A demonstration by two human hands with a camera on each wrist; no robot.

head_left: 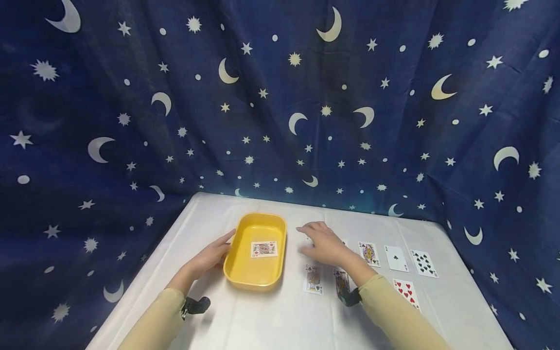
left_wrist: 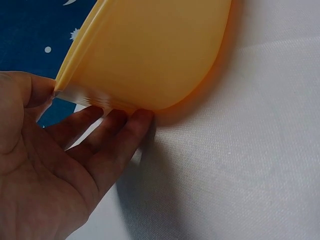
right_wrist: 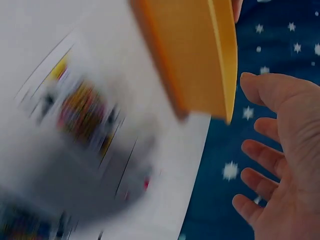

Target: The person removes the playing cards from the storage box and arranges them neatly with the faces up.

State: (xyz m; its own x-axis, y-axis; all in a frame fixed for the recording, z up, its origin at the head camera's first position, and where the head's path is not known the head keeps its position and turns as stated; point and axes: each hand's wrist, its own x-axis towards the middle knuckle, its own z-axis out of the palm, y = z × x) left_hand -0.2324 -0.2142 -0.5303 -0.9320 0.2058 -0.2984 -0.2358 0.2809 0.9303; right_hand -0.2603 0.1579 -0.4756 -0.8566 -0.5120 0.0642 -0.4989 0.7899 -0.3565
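My left hand (head_left: 211, 255) is at the left side of a yellow plastic bin (head_left: 232, 272). In the left wrist view, its fingers (left_wrist: 125, 135) touch the bin's outer wall near the rim. A red-suited face playing card (head_left: 264, 249) lies face up inside the bin. My right hand (head_left: 323, 245) hovers over the cards right of the bin, fingers loosely bent and holding nothing. Cards beneath it are mostly hidden. Nearer me lie a face card (head_left: 313, 279) and another face card (head_left: 341, 281), partly behind the right wrist. The right wrist view shows blurred cards (right_wrist: 82, 112).
Farther right lie a face card (head_left: 369, 254), an ace of clubs (head_left: 396, 258), a black number card (head_left: 424, 263) and a hearts card (head_left: 406, 291), partly covered by the right sleeve. A white cloth covers the table (head_left: 262, 316). A blue star-and-moon curtain (head_left: 280, 97) hangs behind.
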